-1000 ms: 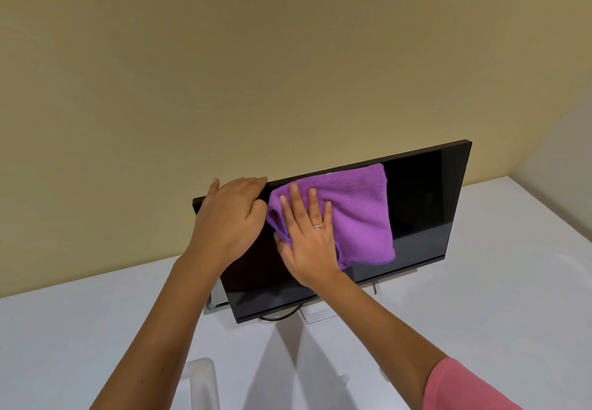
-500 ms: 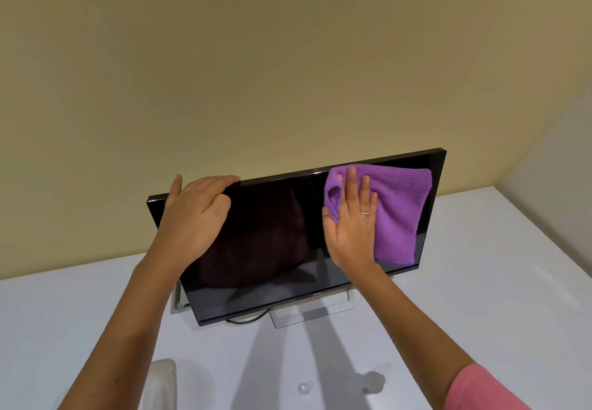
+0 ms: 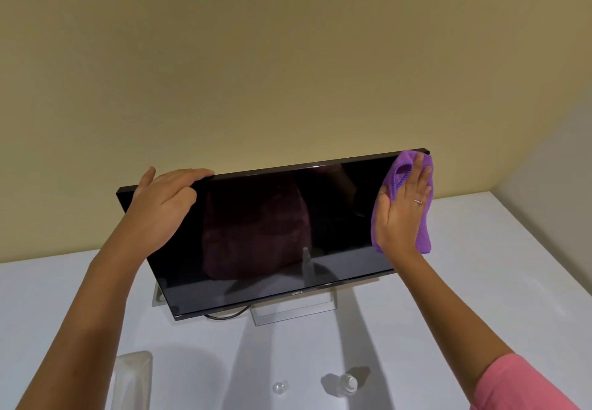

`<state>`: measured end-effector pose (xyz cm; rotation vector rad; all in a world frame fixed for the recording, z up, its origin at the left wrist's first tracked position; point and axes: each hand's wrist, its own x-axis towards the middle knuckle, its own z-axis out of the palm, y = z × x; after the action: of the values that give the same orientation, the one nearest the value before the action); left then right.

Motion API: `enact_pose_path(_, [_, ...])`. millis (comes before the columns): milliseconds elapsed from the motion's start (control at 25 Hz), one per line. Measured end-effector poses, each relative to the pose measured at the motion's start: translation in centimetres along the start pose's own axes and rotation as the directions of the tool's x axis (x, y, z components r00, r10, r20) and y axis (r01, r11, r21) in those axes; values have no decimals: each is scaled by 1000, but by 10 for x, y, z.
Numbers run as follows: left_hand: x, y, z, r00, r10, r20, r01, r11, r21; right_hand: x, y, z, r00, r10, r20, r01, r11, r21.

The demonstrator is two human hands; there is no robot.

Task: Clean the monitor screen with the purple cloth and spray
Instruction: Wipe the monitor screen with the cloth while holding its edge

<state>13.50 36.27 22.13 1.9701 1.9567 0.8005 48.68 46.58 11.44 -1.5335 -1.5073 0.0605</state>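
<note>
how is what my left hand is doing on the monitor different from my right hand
The left hand is bare and hooks its fingers over the monitor top edge near the left corner; the right hand lies flat, pressing the purple cloth against the screen's top right corner. The right wears a ring; the left shows none. Both touch the monitor.
</note>
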Motion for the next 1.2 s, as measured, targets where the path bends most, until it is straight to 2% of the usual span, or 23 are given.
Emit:
enact_pose_path(240, [-1,4,-1,1000,-15,1,15,1000,13,-17,8,3,999,24,30,-24,1000,3])
enact_pose_path(480, [0,5,-2,999,-38,24,38,999,-3,-72,45,7,982,130,136,-125,991,-48])
enact_pose_path(600, [-1,5,-2,998,-54,31,55,998,-17,-81,48,9,977,159,145,-146,985,-97])
enact_pose_path(760, [-3,2,-4,998,-33,53,33,999,8,-54,21,11,988,123,97,-121,992,-24])
enact_pose_path(960, [-2,0,-3,998,-17,63,17,1000,7,1,-11,7,1000,5,-14,-5,1000,16])
enact_pose_path(1200, [-3,0,-2,999,39,11,-40,997,71,-9,4,4,999,-50,2,50,999,12])
